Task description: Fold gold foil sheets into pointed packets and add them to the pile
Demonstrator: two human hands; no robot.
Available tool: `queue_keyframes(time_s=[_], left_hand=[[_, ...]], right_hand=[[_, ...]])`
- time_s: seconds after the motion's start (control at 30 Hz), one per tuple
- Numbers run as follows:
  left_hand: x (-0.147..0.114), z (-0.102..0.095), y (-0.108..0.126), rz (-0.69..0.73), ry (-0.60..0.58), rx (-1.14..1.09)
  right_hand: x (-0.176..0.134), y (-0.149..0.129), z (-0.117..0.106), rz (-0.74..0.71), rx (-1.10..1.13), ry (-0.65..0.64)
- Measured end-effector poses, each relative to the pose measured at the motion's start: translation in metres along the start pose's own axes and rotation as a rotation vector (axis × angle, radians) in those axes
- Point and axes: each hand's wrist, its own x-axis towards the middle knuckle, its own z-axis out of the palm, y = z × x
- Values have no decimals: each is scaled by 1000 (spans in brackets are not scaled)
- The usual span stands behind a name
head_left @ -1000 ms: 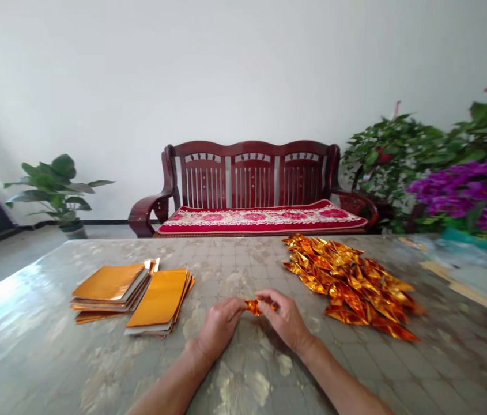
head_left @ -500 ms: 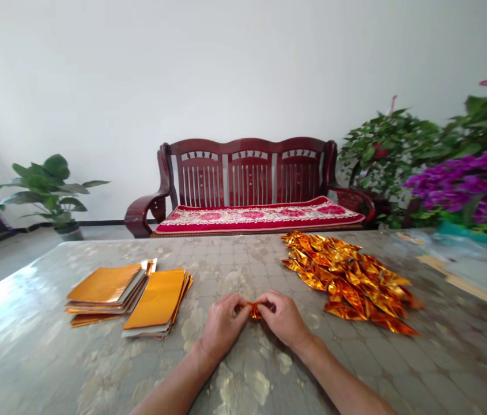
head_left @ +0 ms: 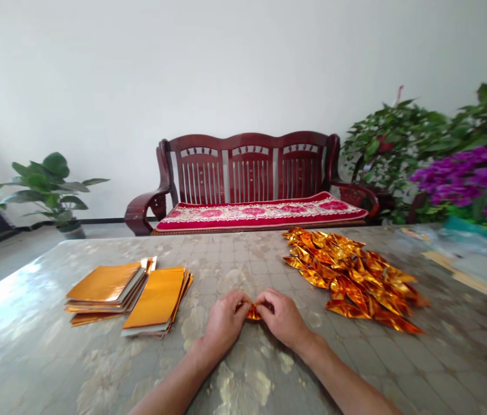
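Observation:
Between my two hands, low over the table's middle, is a small piece of shiny orange-gold foil paper, folded and mostly covered by fingers. My left hand pinches its left end with thumb and fingers. At the opposite end, my right hand grips it the same way. Off to the left lie two stacks of flat gold foil paper sheets, a wider stack and a narrower stack. Right of my hands spreads a heap of folded gold foil pieces with pointed ends.
The table has a glossy patterned cover. A clear plastic bag and flat boards lie at its right, near purple flowers. Behind the table stands a wooden bench with a red cushion. A potted plant is at left.
Both hands stay pinched on the foil piece with slight finger movement; its visible part now looks wider and flatter. The view has shifted slightly.

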Motion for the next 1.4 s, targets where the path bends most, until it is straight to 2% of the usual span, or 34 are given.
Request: queue_keyframes(time_s=[0.27, 0.6, 0.8, 1.2, 1.4], left_hand=[[0, -1, 0, -15, -46, -53], [1, 0, -1, -16, -53, -31], [1, 2, -2, -22, -25, -74], [-2, 2, -1, -22, -48, -110], [1, 5, -5, -100, 5, -153]], right_hand=[[-1, -4, -3, -17, -79, -69], [0, -10, -5, -27, -227, -60], [-1, -11, -4, 6, -166, -47], [-2, -12, 0, 149, -4, -16], [1, -8, 4, 174, 42, -7]])
